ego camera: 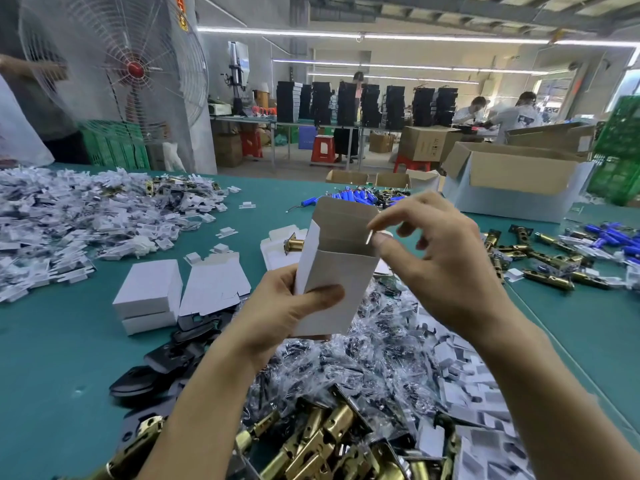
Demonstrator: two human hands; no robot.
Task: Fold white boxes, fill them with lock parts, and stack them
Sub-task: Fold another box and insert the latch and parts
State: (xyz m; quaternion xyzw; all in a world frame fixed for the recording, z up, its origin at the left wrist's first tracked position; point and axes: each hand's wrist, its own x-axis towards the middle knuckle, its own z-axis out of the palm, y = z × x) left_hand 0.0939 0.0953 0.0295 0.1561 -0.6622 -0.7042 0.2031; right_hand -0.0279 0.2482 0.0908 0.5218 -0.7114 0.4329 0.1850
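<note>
My left hand (277, 311) grips an upright white box (337, 271) around its lower half, thumb across the front. Its top stands open, with the lid flap up at the back. My right hand (436, 261) pinches the small side flap at the box's top right corner between thumb and forefinger. Two closed white boxes (149, 294) are stacked to the left, with a flat unfolded box blank (214, 284) beside them. Brass latch parts (322, 441) lie in a heap at the near edge. Bagged small parts (381, 344) are piled under my hands.
A heap of white plastic pieces (69, 223) covers the table's left. Black plates (176, 351) lie near my left arm. More brass latches (540, 261) and blue parts (360, 195) sit to the right and behind. A large open carton (512, 181) stands back right, a fan (135, 69) back left.
</note>
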